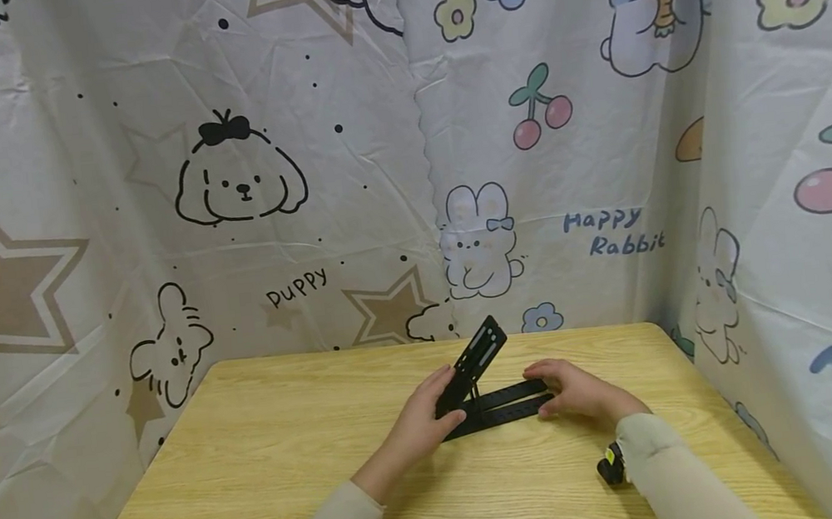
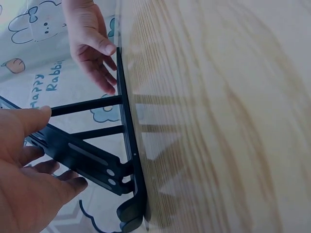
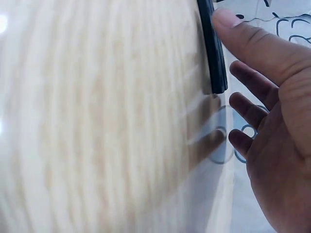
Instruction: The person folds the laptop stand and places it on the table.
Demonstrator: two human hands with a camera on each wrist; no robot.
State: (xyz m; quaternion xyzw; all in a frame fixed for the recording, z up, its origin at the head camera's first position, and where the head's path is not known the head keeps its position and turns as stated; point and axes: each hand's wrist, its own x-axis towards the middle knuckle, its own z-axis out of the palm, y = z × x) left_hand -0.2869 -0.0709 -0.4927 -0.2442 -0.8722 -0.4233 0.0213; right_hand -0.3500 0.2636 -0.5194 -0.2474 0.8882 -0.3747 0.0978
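Observation:
A black folding laptop stand (image 1: 501,406) rests on the wooden table, its two-legged base lying flat and its slotted upper plate (image 1: 483,349) tilted up. Thin struts (image 2: 87,106) join plate and base in the left wrist view. My left hand (image 1: 425,413) grips the raised plate near its hinged end, thumb on the near side and fingers on the far side. Around the free ends of the base legs (image 3: 214,53), my right hand (image 1: 575,390) is spread with relaxed fingers. Its thumb is at the near leg; whether the fingers touch the far leg I cannot tell.
The light wooden table (image 1: 290,439) extends around the stand, with its back edge close behind. A printed cloth curtain (image 1: 348,174) hangs along the back and both sides. Dark wrist cameras (image 1: 611,465) sit at the cuffs of both beige sleeves.

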